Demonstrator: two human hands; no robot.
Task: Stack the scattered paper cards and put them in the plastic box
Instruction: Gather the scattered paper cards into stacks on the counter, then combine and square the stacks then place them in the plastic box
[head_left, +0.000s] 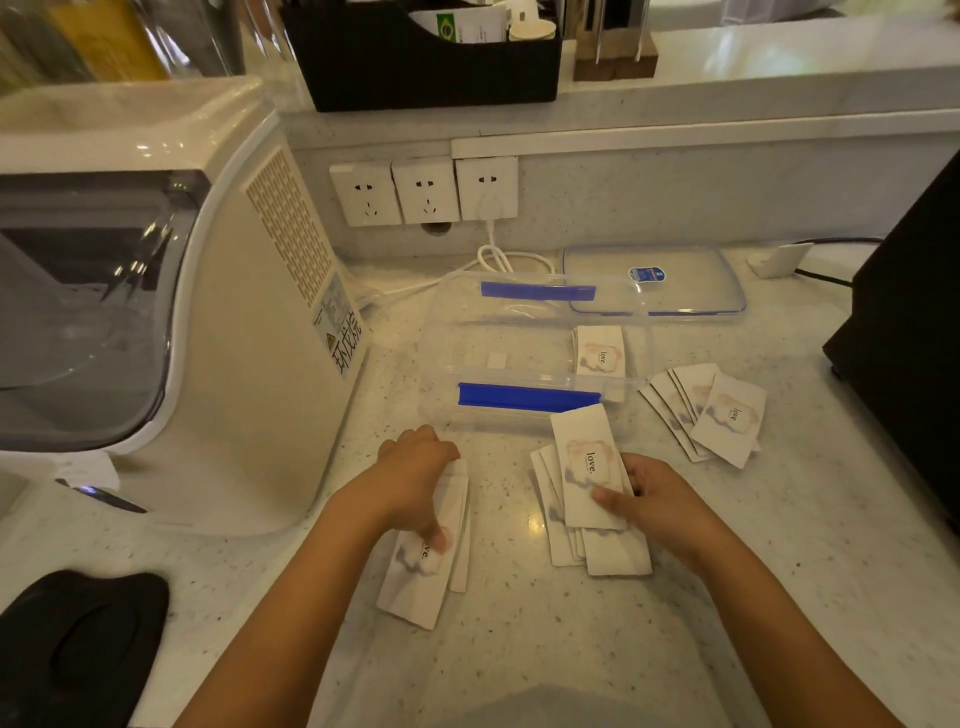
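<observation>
From the head view, the left hand (415, 478) lies palm-down on a small pile of cards (423, 566) near the counter's (519, 649) front edge, fingers together and pressing the pile flat rather than pinching it. The right hand (660, 499) is closed on a second, fanned pile (587, 493), thumb on the top card's face and fingers behind its right edge. A third fan (711, 410) lies loose to the right, well apart from both hands. The clear box (530, 358) with blue clips stands open just beyond the hands, a short stack (600, 351) already lying at its right end; its lid (654, 280) rests behind it. Most cards seem still outside the box, so I judge the task under halfway done. The risks: the right pile is skewed, and lifting it unsquared could let lower cards slide out; the smooth counter makes thin cards hard to get under, so edges may bend; the light box may shift if nudged.
</observation>
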